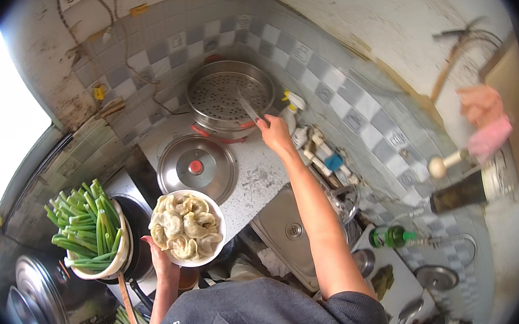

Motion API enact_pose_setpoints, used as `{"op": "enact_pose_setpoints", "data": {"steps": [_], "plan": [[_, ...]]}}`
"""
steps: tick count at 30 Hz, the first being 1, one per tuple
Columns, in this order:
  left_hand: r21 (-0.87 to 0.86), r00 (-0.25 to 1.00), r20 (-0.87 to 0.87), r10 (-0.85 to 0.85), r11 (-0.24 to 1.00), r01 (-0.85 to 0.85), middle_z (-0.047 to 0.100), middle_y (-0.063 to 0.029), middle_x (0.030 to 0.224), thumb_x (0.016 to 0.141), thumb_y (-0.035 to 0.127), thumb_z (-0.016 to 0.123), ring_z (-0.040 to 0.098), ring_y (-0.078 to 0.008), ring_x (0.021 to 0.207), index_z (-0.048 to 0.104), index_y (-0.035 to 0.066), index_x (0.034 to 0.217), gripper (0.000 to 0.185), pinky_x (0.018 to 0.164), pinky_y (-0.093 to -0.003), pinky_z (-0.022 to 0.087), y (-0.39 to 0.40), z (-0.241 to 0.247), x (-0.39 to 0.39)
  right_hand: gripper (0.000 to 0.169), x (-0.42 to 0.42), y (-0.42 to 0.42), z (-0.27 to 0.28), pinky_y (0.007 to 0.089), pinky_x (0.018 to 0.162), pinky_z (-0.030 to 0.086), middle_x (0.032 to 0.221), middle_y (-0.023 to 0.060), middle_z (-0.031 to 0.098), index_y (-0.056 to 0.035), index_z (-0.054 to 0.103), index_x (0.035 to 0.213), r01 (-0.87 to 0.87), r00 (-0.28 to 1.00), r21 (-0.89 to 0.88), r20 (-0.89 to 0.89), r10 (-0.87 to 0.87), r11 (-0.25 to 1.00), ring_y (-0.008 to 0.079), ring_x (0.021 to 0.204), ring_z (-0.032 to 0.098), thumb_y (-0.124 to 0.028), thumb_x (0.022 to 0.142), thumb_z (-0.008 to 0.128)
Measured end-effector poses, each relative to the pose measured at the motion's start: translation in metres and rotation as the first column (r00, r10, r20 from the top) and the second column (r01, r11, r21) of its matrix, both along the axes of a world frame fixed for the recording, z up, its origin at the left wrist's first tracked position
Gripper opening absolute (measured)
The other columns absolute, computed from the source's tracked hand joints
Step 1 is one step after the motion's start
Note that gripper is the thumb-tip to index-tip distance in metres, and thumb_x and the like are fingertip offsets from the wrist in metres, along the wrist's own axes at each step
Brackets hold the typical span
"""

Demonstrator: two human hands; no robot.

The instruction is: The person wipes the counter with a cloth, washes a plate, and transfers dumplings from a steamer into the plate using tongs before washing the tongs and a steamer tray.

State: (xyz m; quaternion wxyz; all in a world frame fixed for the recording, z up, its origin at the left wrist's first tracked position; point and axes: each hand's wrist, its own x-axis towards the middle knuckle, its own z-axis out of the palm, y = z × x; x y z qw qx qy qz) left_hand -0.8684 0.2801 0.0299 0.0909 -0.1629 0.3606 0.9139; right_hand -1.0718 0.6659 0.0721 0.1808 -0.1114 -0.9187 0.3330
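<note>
My left hand (162, 260) holds a white plate (222, 231) from its left edge, piled with cooked dumplings (185, 226). My right hand (276, 132) is shut on a thin, pale utensil (248, 105), blurred, that reaches over a round metal steamer (229, 92). The steamer's perforated base shows no food on it. Its red side handles are partly in view. In front of the steamer a metal and glass lid (197, 168) with a red knob lies on the speckled counter.
Green onions (90, 225) fill a pale bowl (123, 257) above a dark pan at left. A steel sink (290, 234) lies under my right forearm. A spray bottle (292, 105) and white pipe fittings (329, 155) line the tiled wall; a green bottle (391, 237) lies at right.
</note>
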Motion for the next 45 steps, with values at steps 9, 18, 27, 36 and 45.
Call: {"op": "enact_pose_setpoints", "data": {"steps": [9,18,27,36,45], "plan": [[-0.119,0.957,0.074,-0.279,0.951,0.287,0.047,-0.0119,0.132,0.088,0.067,0.026,0.049,-0.0247,0.118,0.036,0.002,0.135,0.081,0.100,-0.0378,0.039,0.026,-0.022,0.014,0.060,0.240,-0.049,-0.003,0.0217,0.046,0.036,0.087,0.0093,0.057,0.0011,0.038,0.131,-0.017,0.996,-1.000,-0.019,0.089,-0.024,0.0101,0.057,0.046,-0.044,0.093,0.047],[-0.122,0.865,0.157,-0.476,0.860,0.495,0.043,-0.0100,0.137,0.091,0.064,0.024,0.044,-0.0251,0.123,0.033,0.005,0.138,0.076,0.104,-0.0385,0.035,0.058,-0.023,0.038,0.031,0.428,-0.091,0.007,0.0183,0.042,0.033,0.067,0.0008,0.047,-0.0039,0.049,0.089,0.079,0.956,-0.995,0.060,-0.287,0.053,0.0049,0.051,0.041,-0.033,0.098,0.043],[-0.171,0.520,0.078,-0.850,0.503,0.847,0.048,-0.0119,0.131,0.093,0.061,0.020,0.050,-0.0246,0.118,0.036,0.003,0.135,0.073,0.100,-0.0384,0.040,0.155,-0.063,0.123,0.017,0.577,-0.104,0.004,0.0200,0.041,0.031,0.063,-0.0013,0.041,-0.0061,0.044,0.089,0.267,0.756,-0.953,0.114,-0.645,0.144,0.0048,0.047,0.038,-0.021,0.098,0.042],[-0.129,0.161,0.191,-0.968,0.138,0.982,0.056,-0.0102,0.116,0.095,0.054,0.033,0.052,-0.0186,0.108,0.051,-0.002,0.121,0.064,0.093,-0.0328,0.041,0.288,-0.191,0.280,0.032,0.761,-0.086,-0.003,0.0207,0.036,0.031,0.069,0.0023,0.048,-0.0041,0.048,0.115,0.563,0.408,-0.810,0.099,-0.908,0.165,0.0071,0.044,0.041,-0.031,0.097,0.044],[-0.528,-0.091,0.117,-0.989,-0.140,0.838,0.059,-0.0039,0.102,0.095,0.053,0.036,0.051,-0.0114,0.092,0.057,0.001,0.113,0.058,0.083,-0.0261,0.043,0.386,-0.221,0.356,0.040,0.835,-0.099,0.014,0.0205,0.038,0.033,0.076,0.0023,0.049,-0.0057,0.045,0.126,0.631,0.233,-0.771,0.085,-0.969,0.084,0.0071,0.046,0.043,-0.033,0.097,0.044]]}}
